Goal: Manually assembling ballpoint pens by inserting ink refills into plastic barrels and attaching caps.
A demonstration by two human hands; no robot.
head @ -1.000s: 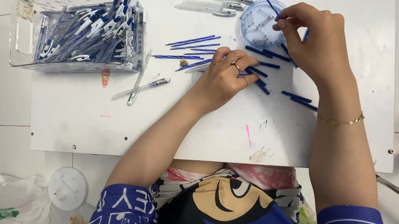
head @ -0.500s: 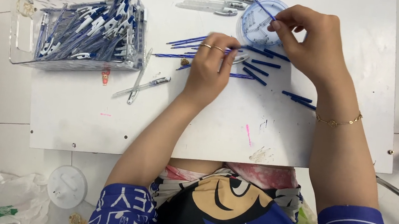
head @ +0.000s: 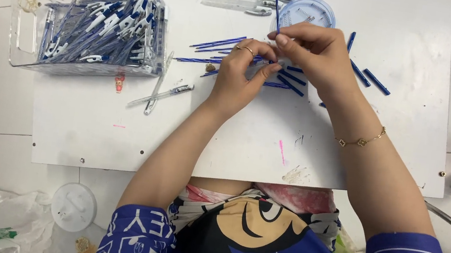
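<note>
Where the head view looks down on the white board (head: 246, 146), the left hand (head: 241, 76) and right hand (head: 313, 54) meet over a scatter of blue refills (head: 219, 43), their fingertips pinching a thin blue refill (head: 275, 2) that rises toward the round clear dish (head: 308, 11) — its lower end hidden between the fingers. At left the clear tray (head: 29, 31) holds a heap of blue pens (head: 105, 29) too tangled to count, and two clear pen barrels (head: 163, 94) lie just beside it.

Blue printed short sleeves, a gold chain bracelet (head: 360, 141) on the right wrist, two finger rings (head: 245, 48).
</note>
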